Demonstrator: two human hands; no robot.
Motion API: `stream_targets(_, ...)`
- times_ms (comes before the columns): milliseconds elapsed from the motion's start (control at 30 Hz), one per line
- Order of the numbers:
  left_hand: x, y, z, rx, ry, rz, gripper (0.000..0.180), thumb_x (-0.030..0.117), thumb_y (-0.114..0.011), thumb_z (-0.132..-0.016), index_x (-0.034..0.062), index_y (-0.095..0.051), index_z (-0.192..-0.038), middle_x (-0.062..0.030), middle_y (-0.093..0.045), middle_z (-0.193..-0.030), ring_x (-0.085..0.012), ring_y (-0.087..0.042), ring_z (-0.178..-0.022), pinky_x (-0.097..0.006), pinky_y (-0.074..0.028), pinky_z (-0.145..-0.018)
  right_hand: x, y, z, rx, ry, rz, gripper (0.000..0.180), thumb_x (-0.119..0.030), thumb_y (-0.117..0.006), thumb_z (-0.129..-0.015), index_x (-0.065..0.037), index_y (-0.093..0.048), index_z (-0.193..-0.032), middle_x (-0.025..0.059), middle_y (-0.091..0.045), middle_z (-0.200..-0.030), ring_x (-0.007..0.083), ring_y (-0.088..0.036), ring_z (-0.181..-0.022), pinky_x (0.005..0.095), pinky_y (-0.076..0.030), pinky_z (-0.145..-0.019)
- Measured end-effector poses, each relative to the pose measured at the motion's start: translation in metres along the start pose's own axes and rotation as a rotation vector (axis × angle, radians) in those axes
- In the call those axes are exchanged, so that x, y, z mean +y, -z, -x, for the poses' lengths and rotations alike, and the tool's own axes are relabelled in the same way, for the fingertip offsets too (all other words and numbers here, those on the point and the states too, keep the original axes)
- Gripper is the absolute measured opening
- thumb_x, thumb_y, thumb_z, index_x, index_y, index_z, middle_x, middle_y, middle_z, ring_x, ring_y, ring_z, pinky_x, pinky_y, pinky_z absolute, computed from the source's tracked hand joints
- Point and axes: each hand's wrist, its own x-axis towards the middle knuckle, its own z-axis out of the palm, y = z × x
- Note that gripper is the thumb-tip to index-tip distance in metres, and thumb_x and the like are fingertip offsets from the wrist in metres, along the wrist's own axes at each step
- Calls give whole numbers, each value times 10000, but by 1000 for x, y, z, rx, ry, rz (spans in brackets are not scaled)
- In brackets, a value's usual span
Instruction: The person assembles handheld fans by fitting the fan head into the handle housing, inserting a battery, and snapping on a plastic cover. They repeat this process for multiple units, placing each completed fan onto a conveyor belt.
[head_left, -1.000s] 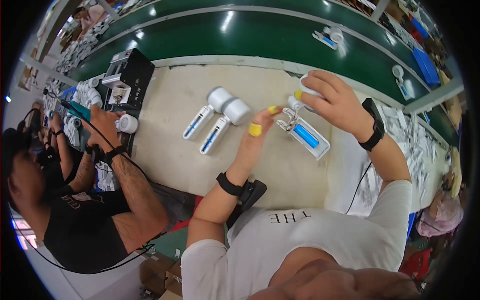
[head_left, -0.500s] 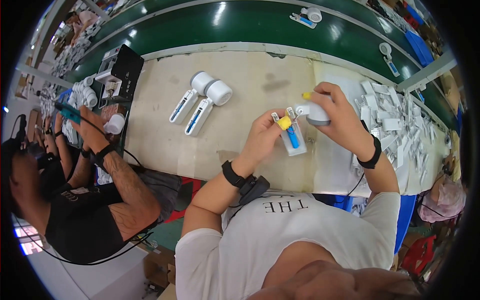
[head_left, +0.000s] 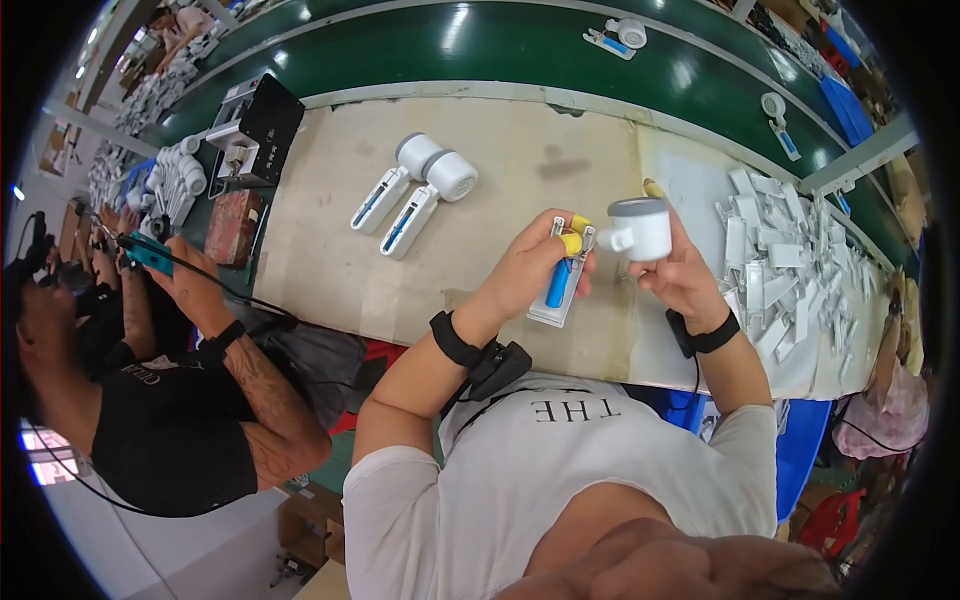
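Observation:
My left hand (head_left: 528, 268), with yellow covers on its fingertips, pinches a white handle casing (head_left: 545, 314) in which a blue cylindrical battery (head_left: 557, 286) lies exposed. A white round head (head_left: 648, 232) with a grey rim is gripped in my right hand (head_left: 688, 278), its short neck turned toward the upper end of the casing. Whether wires join the two cannot be made out. Farther left on the table, two white devices (head_left: 376, 200) (head_left: 410, 225) with round heads and long handles lie side by side.
Loose white casing parts (head_left: 775, 250) are heaped at the right. Beyond the table runs a green conveyor (head_left: 400, 50) carrying similar devices (head_left: 615, 38). At the left stand a black machine (head_left: 262, 130) and a reddish block (head_left: 233, 228); a co-worker there holds a teal tool (head_left: 150, 255).
My right hand has turned the round head over, so its grey rim now faces away from me. The casing in my left hand has shifted slightly left and toward me.

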Motion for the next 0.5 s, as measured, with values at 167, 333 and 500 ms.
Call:
stream_targets(167, 8, -7, -1, 63, 46, 5, 237, 136, -413, -846, 26, -428, -1055, -109, -571, -834, -175, -579, -629, -303, -493, -571, -2, 16, -7, 55, 324, 643, 918, -126, -818, -582, -136, -287, -1330, 160, -386, -1329, 246, -525, -1082, 316, -499, -786)
stream_targets(333, 10, -8, -1, 7, 63, -143, 214, 117, -439, -834, 34, -462, -1030, -101, -579, -801, -154, -569, -602, -288, -476, -523, -16, 10, -11, -79, 543, 891, 812, -169, -849, -543, -132, -389, -1211, 160, -392, -1327, 271, -433, -1191, 391, -331, -1003)
stream_targets(500, 10, -11, 0, 21, 29, -245, 188, 95, -485, -812, 32, -474, -989, -77, -579, -771, -122, -553, -588, -267, -464, -513, -22, 20, -11, -110, 570, 1057, 766, -176, -850, -543, -127, -442, -1189, 147, -404, -1319, 270, -426, -1200, 385, -343, -996)
